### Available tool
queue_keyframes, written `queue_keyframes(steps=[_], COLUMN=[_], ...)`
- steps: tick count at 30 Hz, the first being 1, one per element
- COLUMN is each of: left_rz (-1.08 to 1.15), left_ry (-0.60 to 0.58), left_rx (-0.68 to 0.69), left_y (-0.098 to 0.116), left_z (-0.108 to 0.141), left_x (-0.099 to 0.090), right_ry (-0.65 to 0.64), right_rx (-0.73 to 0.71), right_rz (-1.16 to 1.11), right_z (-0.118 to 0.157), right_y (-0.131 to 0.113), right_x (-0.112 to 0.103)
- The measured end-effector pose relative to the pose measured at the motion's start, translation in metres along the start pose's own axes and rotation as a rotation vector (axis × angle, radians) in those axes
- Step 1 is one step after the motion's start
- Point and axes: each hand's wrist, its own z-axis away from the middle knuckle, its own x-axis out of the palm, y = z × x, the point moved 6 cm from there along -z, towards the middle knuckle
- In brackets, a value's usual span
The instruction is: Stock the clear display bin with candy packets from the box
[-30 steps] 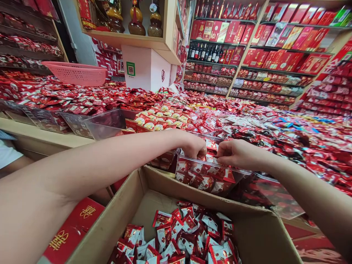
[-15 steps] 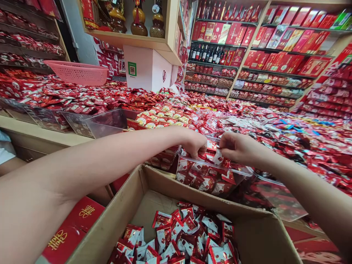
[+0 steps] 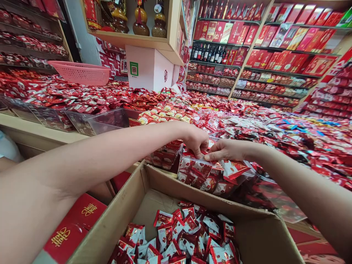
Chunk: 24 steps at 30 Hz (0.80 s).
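Observation:
Both hands meet at the rim of a clear plastic bin (image 3: 203, 172) full of red-and-white packets. My left hand (image 3: 195, 139) reaches down into it, fingers bent and pinched together; what they hold, if anything, is hidden. Beside it, fingertips nearly touching, my right hand (image 3: 225, 149) is closed, thumb and forefinger together, with its other fingers hidden. A red-and-white packet (image 3: 233, 169) sticks out under my right hand, over the front rim. Below stands an open cardboard box (image 3: 214, 203) with many similar packets (image 3: 173, 234) on its bottom.
More clear bins (image 3: 104, 121) line the counter, heaped with red packets. A pink basket (image 3: 81, 73) rests on the heap at the left. Red boxes (image 3: 74, 223) lie low at the left. A person's sleeve (image 3: 9, 146) shows at the left edge. Full shelves stand behind.
My right hand has moved left and turned palm down, closer to my left hand. The packet under it now hangs over the bin's front rim. The view has shifted slightly.

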Motion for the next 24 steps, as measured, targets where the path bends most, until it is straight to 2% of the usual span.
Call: queue_keyframes(steps=[3, 7, 10, 19, 24], left_rz=[0.005, 0.021, 0.038, 0.106, 0.14], left_ry=[0.023, 0.07, 0.072, 0.05, 0.055], left_rx=[-0.008, -0.002, 0.009, 0.073, 0.052], left_y=[0.001, 0.002, 0.002, 0.004, 0.001], left_z=[0.001, 0.005, 0.008, -0.007, -0.008], left_x=[-0.001, -0.006, -0.007, 0.007, 0.003], right_ry=[-0.016, -0.089, -0.137, -0.158, -0.173], right_rx=[0.013, -0.067, -0.076, -0.037, -0.058], right_rz=[-0.065, -0.091, -0.083, -0.069, -0.097], right_z=[0.0, 0.002, 0.002, -0.006, -0.014], right_y=[0.0, -0.001, 0.003, 0.001, 0.006], right_x=[0.002, 0.0, -0.002, 0.0, -0.001])
